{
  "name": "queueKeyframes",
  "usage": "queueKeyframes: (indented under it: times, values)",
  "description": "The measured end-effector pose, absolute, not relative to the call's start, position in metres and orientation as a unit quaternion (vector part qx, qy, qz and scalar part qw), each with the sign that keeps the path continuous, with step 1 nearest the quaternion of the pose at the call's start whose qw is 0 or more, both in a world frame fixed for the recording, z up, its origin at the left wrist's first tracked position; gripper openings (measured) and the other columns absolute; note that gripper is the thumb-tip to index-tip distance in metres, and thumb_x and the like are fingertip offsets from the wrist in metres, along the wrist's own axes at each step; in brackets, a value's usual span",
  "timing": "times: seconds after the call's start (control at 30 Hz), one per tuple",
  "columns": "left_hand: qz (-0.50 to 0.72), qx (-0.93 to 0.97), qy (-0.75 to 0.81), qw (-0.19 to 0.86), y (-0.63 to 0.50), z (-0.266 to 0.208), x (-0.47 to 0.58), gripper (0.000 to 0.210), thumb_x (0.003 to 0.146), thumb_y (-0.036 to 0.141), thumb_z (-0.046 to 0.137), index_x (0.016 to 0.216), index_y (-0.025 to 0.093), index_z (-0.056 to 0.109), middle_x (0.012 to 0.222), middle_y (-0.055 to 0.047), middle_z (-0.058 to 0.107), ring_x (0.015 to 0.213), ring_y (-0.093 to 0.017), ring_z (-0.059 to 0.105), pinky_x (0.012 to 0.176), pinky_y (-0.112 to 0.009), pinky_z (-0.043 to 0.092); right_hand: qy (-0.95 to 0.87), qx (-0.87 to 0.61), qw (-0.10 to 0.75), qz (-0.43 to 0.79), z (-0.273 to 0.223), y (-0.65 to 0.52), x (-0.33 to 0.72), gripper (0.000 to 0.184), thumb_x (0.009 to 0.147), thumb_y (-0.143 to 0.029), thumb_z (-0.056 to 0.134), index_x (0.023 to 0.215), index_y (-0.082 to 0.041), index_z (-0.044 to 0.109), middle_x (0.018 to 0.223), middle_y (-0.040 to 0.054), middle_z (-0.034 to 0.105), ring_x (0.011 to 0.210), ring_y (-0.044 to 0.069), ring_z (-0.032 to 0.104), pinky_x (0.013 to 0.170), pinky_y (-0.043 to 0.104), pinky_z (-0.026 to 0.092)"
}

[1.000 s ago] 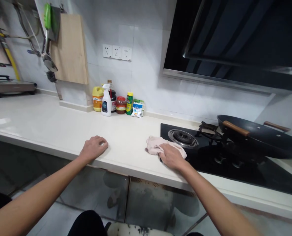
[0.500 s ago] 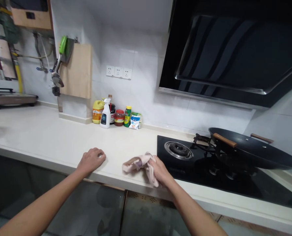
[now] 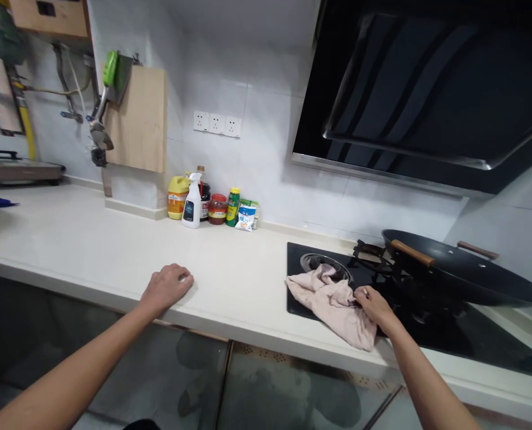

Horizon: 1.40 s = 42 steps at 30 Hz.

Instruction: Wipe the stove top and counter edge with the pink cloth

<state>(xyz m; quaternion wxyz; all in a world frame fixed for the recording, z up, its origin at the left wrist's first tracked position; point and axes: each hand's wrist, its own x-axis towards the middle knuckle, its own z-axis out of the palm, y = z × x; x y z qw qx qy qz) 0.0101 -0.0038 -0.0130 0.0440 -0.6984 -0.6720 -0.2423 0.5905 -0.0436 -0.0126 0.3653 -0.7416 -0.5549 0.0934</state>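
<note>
We see right hand (image 3: pixel 373 303) pressing pink cloth (image 3: pixel 333 300) on black gas hob (image 3: pixel 427 322); left hand (image 3: pixel 167 286) fisted on countertop (image 3: pixel 91 251); wok (image 3: pixel 463 272) beside.

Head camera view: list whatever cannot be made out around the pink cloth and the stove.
- Left gas burner: partly covered by the crumpled pink cloth.
- Right hand: fingertips hidden in the cloth, so its grip is unclear.
- Black glass stovetop: right burner hidden under the black wok with wooden handles.
- Bottles and jars by the wall: labels too small to read.

pale pink cloth (image 3: pixel 333 301) on black hob (image 3: pixel 427 322), cream counter (image 3: pixel 91 251).
</note>
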Motion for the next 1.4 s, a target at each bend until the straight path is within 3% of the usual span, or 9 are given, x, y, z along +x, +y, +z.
queueKeyframes:
  times: [0.07, 0.17, 0.4, 0.63, 0.73, 0.93, 1.07, 1.17, 1.4]
  values:
    - [-0.239, -0.698, -0.674, 0.041, -0.004, -0.012, 0.011, 0.041, 0.085, 0.043, 0.040, 0.091, 0.021, 0.074, 0.112, -0.011, 0.073, 0.113, -0.032, 0.061, 0.093, -0.041, 0.045, -0.567, -0.772, 0.283, 0.047, -0.006, -0.060, 0.603, 0.029, 0.081, -0.046, 0.055, 0.070, -0.021, 0.065, 0.084, 0.0092, 0.064, 0.091, 0.028, 0.065, 0.084, 0.041, 0.047]
    - [-0.235, -0.698, -0.675, 0.040, -0.004, -0.011, 0.011, 0.042, 0.085, 0.043, 0.039, 0.092, 0.021, 0.074, 0.113, -0.011, 0.072, 0.114, -0.031, 0.061, 0.094, -0.040, 0.044, -0.580, -0.789, 0.183, -0.091, 0.012, -0.081, 0.600, 0.041, 0.091, -0.054, 0.045, 0.080, -0.023, 0.071, 0.099, 0.0121, 0.062, 0.095, 0.030, 0.063, 0.082, 0.043, 0.046]
    - [-0.243, -0.698, -0.673, 0.038, -0.005, -0.009, 0.012, 0.042, 0.083, 0.044, 0.041, 0.091, 0.021, 0.075, 0.112, -0.012, 0.073, 0.112, -0.033, 0.062, 0.094, -0.041, 0.045, -0.747, -0.633, 0.177, -0.099, 0.021, -0.077, 0.539, 0.047, 0.101, -0.051, 0.034, 0.126, -0.027, 0.066, 0.130, 0.0098, 0.062, 0.118, 0.027, 0.056, 0.099, 0.042, 0.043]
    - [-0.258, -0.694, -0.672, 0.022, -0.007, -0.009, 0.012, 0.039, 0.082, 0.044, 0.044, 0.088, 0.022, 0.076, 0.110, -0.010, 0.074, 0.109, -0.032, 0.063, 0.094, -0.041, 0.045, -0.779, -0.625, 0.053, -0.011, -0.022, -0.044, 0.476, 0.067, 0.103, -0.059, 0.022, 0.161, -0.028, 0.031, 0.169, 0.0103, 0.020, 0.154, 0.035, 0.017, 0.121, 0.058, 0.018]
    - [-0.263, -0.690, -0.675, 0.013, -0.008, -0.009, 0.013, 0.039, 0.082, 0.045, 0.045, 0.090, 0.022, 0.076, 0.111, -0.010, 0.074, 0.110, -0.032, 0.062, 0.095, -0.042, 0.045, -0.824, -0.565, 0.043, 0.024, -0.015, -0.036, 0.443, 0.070, 0.103, -0.063, 0.021, 0.162, -0.026, 0.029, 0.172, 0.0086, 0.011, 0.157, 0.031, 0.007, 0.124, 0.053, 0.011]
    - [-0.275, -0.681, -0.679, 0.000, -0.011, -0.008, 0.016, 0.036, 0.084, 0.042, 0.045, 0.089, 0.023, 0.075, 0.110, -0.008, 0.074, 0.112, -0.031, 0.062, 0.096, -0.040, 0.045, -0.878, -0.472, 0.027, 0.072, 0.003, -0.024, 0.363, 0.071, 0.102, -0.059, 0.028, 0.158, -0.015, 0.036, 0.169, 0.0113, 0.022, 0.157, 0.028, 0.007, 0.126, 0.049, 0.005]
    - [-0.306, -0.669, -0.677, 0.002, -0.014, -0.011, 0.015, 0.036, 0.087, 0.043, 0.044, 0.092, 0.023, 0.073, 0.111, -0.007, 0.073, 0.113, -0.028, 0.062, 0.096, -0.037, 0.046, -0.910, -0.400, 0.030, 0.104, 0.004, -0.031, 0.310, 0.071, 0.102, -0.061, 0.029, 0.163, -0.026, 0.023, 0.171, 0.0103, 0.016, 0.157, 0.034, 0.001, 0.124, 0.057, 0.003]
    - [-0.334, -0.660, -0.673, 0.004, -0.014, -0.013, 0.014, 0.039, 0.090, 0.049, 0.043, 0.095, 0.023, 0.072, 0.112, -0.007, 0.073, 0.114, -0.027, 0.061, 0.100, -0.038, 0.045, -0.928, -0.351, 0.020, 0.122, 0.005, -0.032, 0.275, 0.064, 0.102, -0.063, 0.029, 0.160, -0.036, 0.030, 0.172, 0.0073, 0.011, 0.156, 0.039, -0.001, 0.120, 0.067, 0.003]
    - [-0.421, -0.617, -0.664, -0.032, -0.011, -0.018, 0.004, 0.042, 0.091, 0.057, 0.044, 0.101, 0.025, 0.070, 0.117, -0.006, 0.072, 0.116, -0.028, 0.061, 0.105, -0.044, 0.043, -0.954, -0.274, 0.020, 0.125, 0.005, 0.022, 0.233, 0.062, 0.102, -0.063, 0.029, 0.156, -0.033, 0.039, 0.170, 0.0069, 0.020, 0.156, 0.034, 0.005, 0.123, 0.062, 0.004]
